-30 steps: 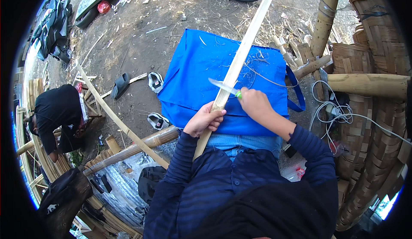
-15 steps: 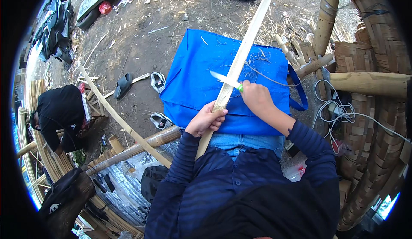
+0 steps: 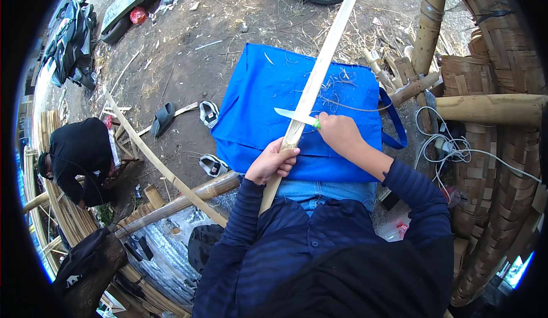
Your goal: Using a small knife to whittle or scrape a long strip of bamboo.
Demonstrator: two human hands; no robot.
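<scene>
My left hand (image 3: 272, 163) is closed round a long pale bamboo strip (image 3: 317, 79), which slants from my waist up to the far edge of the view. In my right hand (image 3: 341, 135) is a knife (image 3: 292, 114) with a light blade and a green handle, most of it hidden by my fingers. The blade lies across the strip, a little beyond my left hand, its tip pointing left. Under the strip a blue bag (image 3: 242, 107) covers my lap, with thin curled shavings (image 3: 342, 81) on it.
At the left a person in black (image 3: 83, 155) bends beside bundled bamboo strips (image 3: 54, 132). Another long strip (image 3: 154, 158) leans near a bamboo rail (image 3: 188, 201). Sandals (image 3: 164, 118) lie on the ground. A bamboo post (image 3: 430, 27), a white cable (image 3: 451, 147) and woven panels (image 3: 491, 164) stand at the right.
The knife has slid a short way down the strip toward my left hand, and my right hand has come slightly nearer with it. My left hand keeps its grip.
</scene>
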